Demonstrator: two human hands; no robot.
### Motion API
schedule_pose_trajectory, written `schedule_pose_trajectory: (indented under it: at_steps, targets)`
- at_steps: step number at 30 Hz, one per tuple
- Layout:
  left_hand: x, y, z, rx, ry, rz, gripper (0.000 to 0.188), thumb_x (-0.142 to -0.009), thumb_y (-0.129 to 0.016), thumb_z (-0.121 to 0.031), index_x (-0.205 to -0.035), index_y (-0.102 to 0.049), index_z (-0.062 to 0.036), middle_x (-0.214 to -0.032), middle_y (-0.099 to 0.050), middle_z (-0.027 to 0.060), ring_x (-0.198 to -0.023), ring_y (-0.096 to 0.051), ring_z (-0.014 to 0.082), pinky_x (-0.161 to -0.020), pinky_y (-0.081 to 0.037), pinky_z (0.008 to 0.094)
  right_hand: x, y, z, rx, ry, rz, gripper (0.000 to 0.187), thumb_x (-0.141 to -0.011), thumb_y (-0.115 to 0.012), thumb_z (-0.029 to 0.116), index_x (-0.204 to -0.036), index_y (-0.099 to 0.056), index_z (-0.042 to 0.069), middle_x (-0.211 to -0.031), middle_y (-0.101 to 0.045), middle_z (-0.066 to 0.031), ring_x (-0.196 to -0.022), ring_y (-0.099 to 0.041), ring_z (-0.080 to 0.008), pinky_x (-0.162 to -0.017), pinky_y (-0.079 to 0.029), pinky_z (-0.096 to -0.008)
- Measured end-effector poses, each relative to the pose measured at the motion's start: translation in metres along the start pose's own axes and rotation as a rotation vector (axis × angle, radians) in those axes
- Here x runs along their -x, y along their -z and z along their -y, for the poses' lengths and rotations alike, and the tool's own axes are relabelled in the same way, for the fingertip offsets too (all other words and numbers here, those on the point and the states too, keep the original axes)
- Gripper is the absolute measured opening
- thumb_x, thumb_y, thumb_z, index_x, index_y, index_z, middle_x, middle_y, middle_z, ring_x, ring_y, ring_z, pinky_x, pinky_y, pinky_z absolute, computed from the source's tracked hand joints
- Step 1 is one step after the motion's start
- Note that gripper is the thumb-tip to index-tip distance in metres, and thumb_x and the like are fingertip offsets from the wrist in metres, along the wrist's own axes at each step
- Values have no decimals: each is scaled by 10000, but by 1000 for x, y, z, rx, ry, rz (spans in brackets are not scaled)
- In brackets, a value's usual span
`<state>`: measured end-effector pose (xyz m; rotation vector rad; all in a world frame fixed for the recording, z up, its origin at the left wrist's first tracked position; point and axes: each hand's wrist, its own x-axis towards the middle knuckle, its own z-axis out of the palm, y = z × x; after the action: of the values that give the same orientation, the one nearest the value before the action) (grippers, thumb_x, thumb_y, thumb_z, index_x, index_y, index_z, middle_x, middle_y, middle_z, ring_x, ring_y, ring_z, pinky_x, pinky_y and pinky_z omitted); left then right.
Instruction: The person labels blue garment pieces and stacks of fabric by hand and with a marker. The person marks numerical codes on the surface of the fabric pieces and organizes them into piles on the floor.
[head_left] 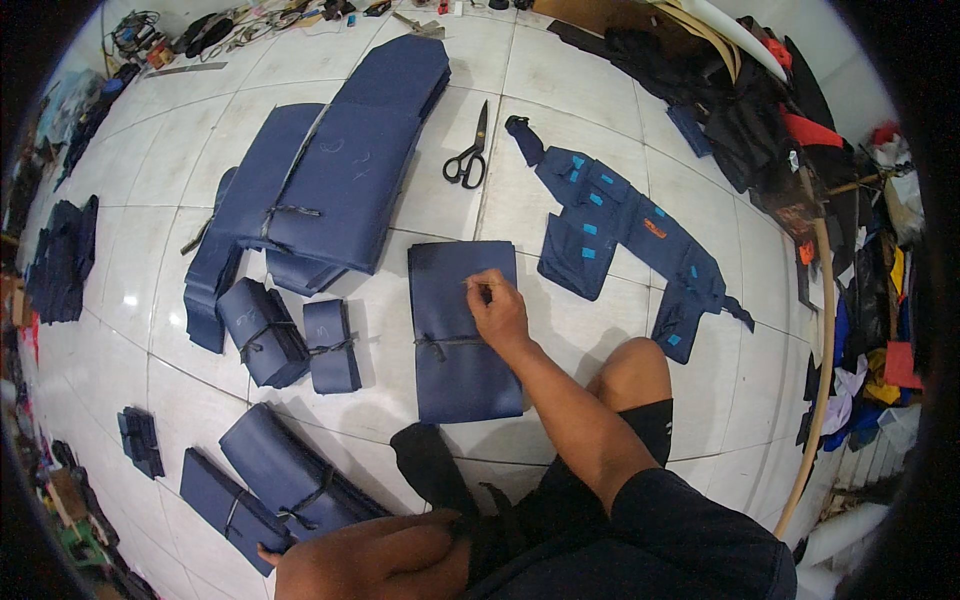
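A tied stack of navy fabric pieces [465, 385] lies in front of me, bound round its middle by a dark strip. Over its upper right part is my right hand [500, 315], its thumb and fingers pinched together; whatever small thing they hold is too small to name. Only the fingertips of my left hand [268, 554] show beside my leg, against the end of a narrow tied navy bundle [225, 505]. The rest of that hand is hidden. Next to this bundle is a thicker tied navy stack [285, 465].
Black-handled scissors [465, 160] lie beyond the stack, left of a navy cut-out piece [630, 215] with blue tags. Large tied fabric stacks [330, 165] and smaller rolled bundles [262, 330] spread to the left. Dark fabric heaps [680, 80] and a wooden pole [822, 330] line the right.
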<state>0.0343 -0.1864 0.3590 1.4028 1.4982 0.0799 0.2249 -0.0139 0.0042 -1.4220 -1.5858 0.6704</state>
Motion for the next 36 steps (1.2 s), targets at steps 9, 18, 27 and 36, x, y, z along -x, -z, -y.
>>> schedule_pose_trajectory:
  at_steps: [9, 18, 27, 36]
  targets:
    - [-2, 1, 0, -20, 36, 48, 278, -878, -684, -335, -1061, -748, -135, -1021, -732, 123, -884, -718, 255, -800, -548, 329, -2, -2, -2, 37, 17, 1, 115, -893, -657, 120, -957, -616, 33, -881, -673, -145, -833, -664, -330, -750, -524, -426]
    - [0, -3, 6, 18, -24, 26, 298, -889, -648, -341, -1073, -733, -124, -1051, -712, 150, -920, -703, 300, -817, -535, 359, 4, 2, 1, -20, 12, 85, 140, -938, -639, 156, -1003, -634, 31, -959, -682, -139, -894, -681, -293, -800, -533, -380]
    - [-7, -4, 7, 14, -58, 67, 340, -891, -634, -356, -1120, -691, -111, -1099, -685, 150, -967, -675, 310, -850, -519, 384, 14, 23, 10, 102, 84, -7, 180, -993, -537, 178, -1091, -608, 45, -1057, -640, -179, -989, -595, -373, -905, -433, -494]
    - [-14, -16, 35, 141, -25, 74, 412, -894, -617, -379, -1196, -630, -98, -1174, -649, 139, -1040, -635, 311, -902, -493, 413, 79, 26, -6, 146, 7, -110, 294, -1038, -426, 186, -1224, -523, -20, -1212, -553, -241, -1155, -518, -407, -1041, -377, -489]
